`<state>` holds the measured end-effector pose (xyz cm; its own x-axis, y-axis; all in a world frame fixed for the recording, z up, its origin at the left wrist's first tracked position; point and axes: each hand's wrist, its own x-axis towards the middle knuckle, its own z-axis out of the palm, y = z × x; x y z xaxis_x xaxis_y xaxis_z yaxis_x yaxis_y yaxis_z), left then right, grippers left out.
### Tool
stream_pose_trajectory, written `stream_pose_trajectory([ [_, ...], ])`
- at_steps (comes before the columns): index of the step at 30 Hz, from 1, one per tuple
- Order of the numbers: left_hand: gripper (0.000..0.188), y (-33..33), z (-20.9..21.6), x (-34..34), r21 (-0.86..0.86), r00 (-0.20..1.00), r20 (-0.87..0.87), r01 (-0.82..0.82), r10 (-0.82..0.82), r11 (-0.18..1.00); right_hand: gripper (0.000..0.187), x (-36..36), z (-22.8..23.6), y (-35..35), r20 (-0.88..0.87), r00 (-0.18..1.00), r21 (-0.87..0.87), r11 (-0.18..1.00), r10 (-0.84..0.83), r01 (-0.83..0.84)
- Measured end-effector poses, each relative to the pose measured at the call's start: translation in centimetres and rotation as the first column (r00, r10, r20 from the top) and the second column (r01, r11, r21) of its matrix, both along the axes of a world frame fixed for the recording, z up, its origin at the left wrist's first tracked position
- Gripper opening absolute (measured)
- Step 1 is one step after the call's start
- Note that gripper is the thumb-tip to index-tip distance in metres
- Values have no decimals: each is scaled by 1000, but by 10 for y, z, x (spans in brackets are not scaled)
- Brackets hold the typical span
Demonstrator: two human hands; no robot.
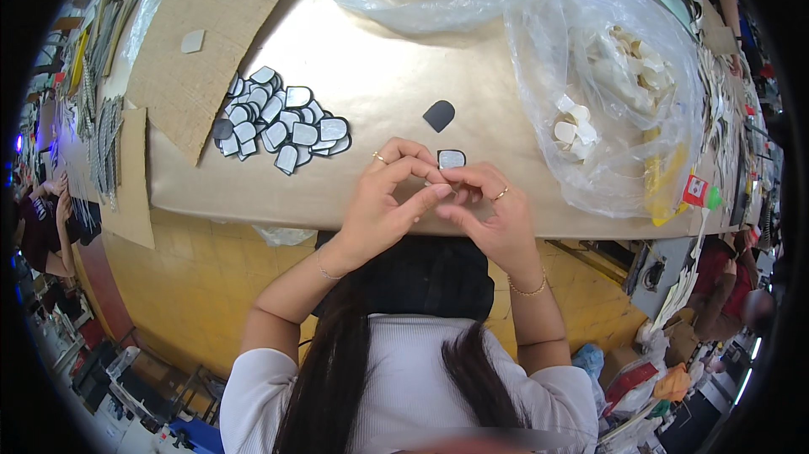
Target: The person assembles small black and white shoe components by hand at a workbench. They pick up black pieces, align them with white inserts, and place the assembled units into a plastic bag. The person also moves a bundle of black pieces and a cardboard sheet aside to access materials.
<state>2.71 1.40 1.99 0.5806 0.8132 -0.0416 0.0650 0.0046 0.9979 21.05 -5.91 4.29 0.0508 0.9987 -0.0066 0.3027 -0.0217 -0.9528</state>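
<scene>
My left hand (383,193) and my right hand (500,216) meet over the table's front edge. The fingers of both are bent and drawn together at the tips; whatever they pinch is too small or hidden to name. Just beyond the fingertips lies a small patch (452,158) with a pale grey face and black border, rounded at one end. Farther out rests a plain black patch (438,116) of similar shape. To the left, a loose heap of grey-faced, black-edged patches (286,121) is spread on the brown table covering (371,75).
A sheet of cardboard (181,58) lies at the far left with a small pale piece (193,41) on it. On the right, a clear plastic bag (548,58) holds cream-coloured pieces (575,129). Another clear bag (404,11) sits at the back. Other people are at both sides.
</scene>
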Motion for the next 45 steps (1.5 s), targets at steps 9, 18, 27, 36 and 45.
stream_pose_trajectory([
  [9,41,4,-11,23,648,905,-358,64,230,759,18,21,-22,38,-332,886,-271,932,-325,240],
  [18,35,9,-10,10,576,877,-468,211,107,790,19,34,-7,58,-285,902,-422,887,-326,187],
  [27,43,21,-15,15,712,874,-430,175,225,680,16,25,-10,69,-369,856,-177,932,-362,317],
  [36,45,29,-20,-1,760,831,-531,382,164,526,16,35,-21,63,-352,917,-79,982,-187,170],
  [45,41,29,-22,-13,737,875,-468,306,128,603,21,29,-15,65,-161,986,-197,980,-52,19],
])
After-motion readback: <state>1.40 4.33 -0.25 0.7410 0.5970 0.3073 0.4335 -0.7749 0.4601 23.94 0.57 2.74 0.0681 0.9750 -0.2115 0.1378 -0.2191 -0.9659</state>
